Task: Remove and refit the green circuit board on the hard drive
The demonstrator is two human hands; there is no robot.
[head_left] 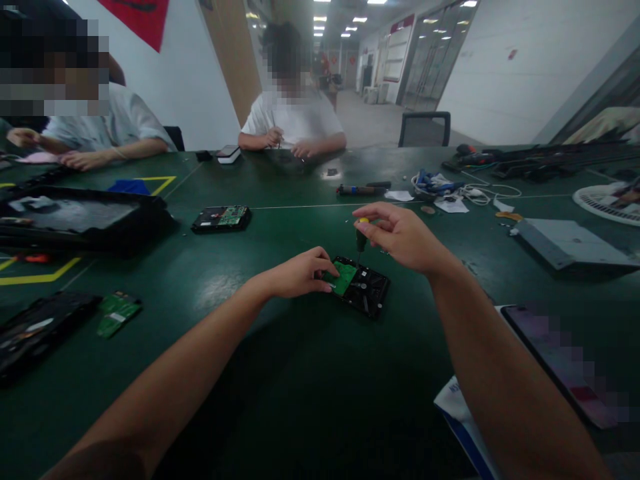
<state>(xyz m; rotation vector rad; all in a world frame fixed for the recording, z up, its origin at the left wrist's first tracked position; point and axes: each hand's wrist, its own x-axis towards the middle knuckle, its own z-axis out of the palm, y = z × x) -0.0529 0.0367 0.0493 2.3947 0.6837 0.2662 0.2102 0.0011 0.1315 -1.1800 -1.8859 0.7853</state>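
Observation:
A black hard drive (373, 293) lies on the green table in front of me, with a green circuit board (345, 276) on its left part. My left hand (303, 273) is closed on the left edge of the drive, fingertips at the circuit board. Above the drive, my right hand (395, 233) grips a small screwdriver (361, 239) with a dark handle and a yellow cap. It stands nearly upright, its tip down at the board's right edge. Whether the tip sits in a screw is too small to tell.
Another hard drive (221, 219) lies beyond my left hand. At left are a black tray (85, 220), a dark drive (40, 330) and a loose circuit board (119, 313). A phone (555, 360) lies under my right forearm's side. Two people sit across the table.

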